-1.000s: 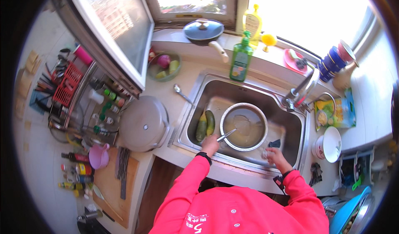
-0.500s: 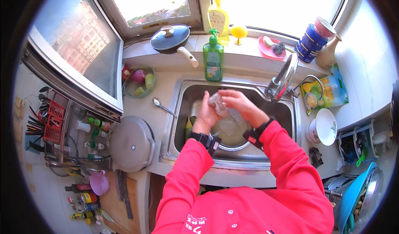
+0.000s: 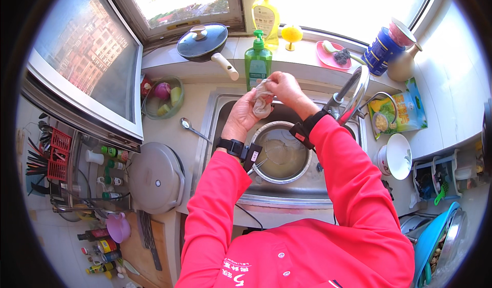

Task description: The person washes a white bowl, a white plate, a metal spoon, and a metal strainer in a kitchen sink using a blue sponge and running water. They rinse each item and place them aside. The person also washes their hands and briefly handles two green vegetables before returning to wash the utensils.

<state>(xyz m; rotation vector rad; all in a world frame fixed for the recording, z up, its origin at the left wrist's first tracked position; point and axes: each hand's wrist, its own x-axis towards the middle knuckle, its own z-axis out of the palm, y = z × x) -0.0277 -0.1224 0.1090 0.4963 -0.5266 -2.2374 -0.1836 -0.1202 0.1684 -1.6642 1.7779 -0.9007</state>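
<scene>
A pale wad [image 3: 263,103] is held above the far side of the sink [image 3: 284,202]: the left hand [image 3: 241,118] grips it from the left, while the right hand [image 3: 287,89] pinches its top. In the sink stands a bowl [image 3: 281,181] of cloudy water. A spoon [image 3: 196,130] and round pot [image 3: 155,178] occupy the counter [image 3: 196,99] leftward; a lidded pan [image 3: 203,40] sits on the window ledge [image 3: 302,57].

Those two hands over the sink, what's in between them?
In the head view, a pale crumpled thing is between the left hand and right hand, held by both.
</scene>
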